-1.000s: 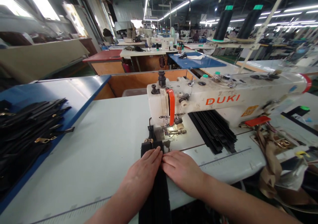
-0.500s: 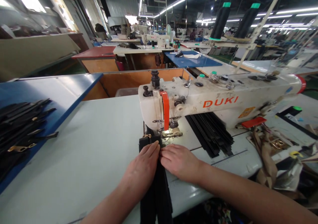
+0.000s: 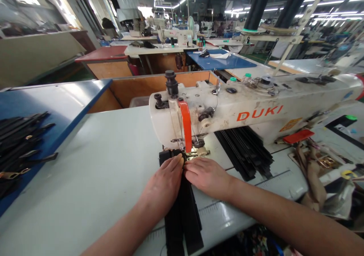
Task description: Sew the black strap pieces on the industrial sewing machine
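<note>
A black zipper strip (image 3: 174, 222) lies lengthwise over the table edge, its far end under the head of a white sewing machine (image 3: 196, 106). My left hand (image 3: 165, 180) presses down on the strip with fingers held together, just in front of the needle area. From the other side, my right hand (image 3: 209, 176) pinches the strip's right edge, its fingertips almost touching the left ones. An orange guard (image 3: 186, 127) hangs in front of the needle, and the metal presser foot (image 3: 196, 153) sits just beyond my fingers. The exact stitching point is hidden.
Black strips (image 3: 246, 152) lie stacked under the machine arm. More black zipper pieces (image 3: 22, 146) rest on a blue table (image 3: 85, 91) at the left. Straps with gold buckles (image 3: 315, 169) lie at the right. Thread cones (image 3: 257, 8) stand above the machine.
The strip has fed slightly toward the machine, and the gold zipper slider near its far end has gone out of sight. Both hands stay on the strip; the view has shifted a little.
</note>
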Motion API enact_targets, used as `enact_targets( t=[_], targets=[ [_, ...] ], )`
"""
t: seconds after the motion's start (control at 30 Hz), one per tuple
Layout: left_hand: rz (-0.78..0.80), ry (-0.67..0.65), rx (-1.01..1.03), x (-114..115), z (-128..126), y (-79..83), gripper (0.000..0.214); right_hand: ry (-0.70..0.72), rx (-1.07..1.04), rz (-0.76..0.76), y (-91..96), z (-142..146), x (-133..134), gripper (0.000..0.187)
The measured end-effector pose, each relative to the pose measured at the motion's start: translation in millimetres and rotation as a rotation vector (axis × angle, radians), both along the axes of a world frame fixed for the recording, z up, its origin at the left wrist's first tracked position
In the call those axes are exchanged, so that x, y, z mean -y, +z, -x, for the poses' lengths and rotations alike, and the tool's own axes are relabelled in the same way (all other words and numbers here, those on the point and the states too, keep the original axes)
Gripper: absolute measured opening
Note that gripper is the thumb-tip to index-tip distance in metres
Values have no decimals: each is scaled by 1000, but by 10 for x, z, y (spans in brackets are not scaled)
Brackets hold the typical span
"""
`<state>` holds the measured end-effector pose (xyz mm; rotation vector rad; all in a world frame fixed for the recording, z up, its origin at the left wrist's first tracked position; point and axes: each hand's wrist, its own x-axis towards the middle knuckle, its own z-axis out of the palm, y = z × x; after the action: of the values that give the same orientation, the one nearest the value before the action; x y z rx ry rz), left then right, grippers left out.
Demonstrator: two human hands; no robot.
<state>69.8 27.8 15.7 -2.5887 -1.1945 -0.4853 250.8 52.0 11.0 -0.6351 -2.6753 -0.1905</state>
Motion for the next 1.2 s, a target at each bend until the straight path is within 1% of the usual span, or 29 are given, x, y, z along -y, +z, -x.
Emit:
enact_targets(
  t=[0.17,0.3,0.4,0.47,0.57,0.63,0.7,0.8,0.9,1.0,1.13,1.2],
  targets=[
    [16,-5,10,-3,7,-6,38,-10,10,36,20,7,3,16],
    [49,2,8,-15,10,-27,38,-12,5,91,-1,9,-4,12],
    [67,0,4,41,19,-21,40,-25,-10,110,-19,-11,8,13],
    [76,10,2,162,29,12,40,-39,-30,122,-19,-46,43,15],
    [102,-16,-21,465,47,76,38,-79,-70,136,-10,-123,132,20],
    [115,-112,-55,688,58,93,41,-109,-100,162,-7,-169,197,22],
    [97,-209,-63,868,66,74,43,-135,-127,201,-8,-198,247,22],
    [46,-269,-29,1011,80,-6,31,-162,-150,242,-16,-219,286,21],
    [16,-307,22,1038,124,-88,37,-173,-152,249,-25,-238,313,20],
    [23,-371,-22,1026,176,-111,40,-182,-149,258,-23,-263,347,19],
    [-8,-350,-34,1025,187,-31,48,-198,-142,269,-2,-282,380,18],
    [-22,-355,-105,1032,177,13,51,-201,-140,274,8,-283,384,18]
  ],
)
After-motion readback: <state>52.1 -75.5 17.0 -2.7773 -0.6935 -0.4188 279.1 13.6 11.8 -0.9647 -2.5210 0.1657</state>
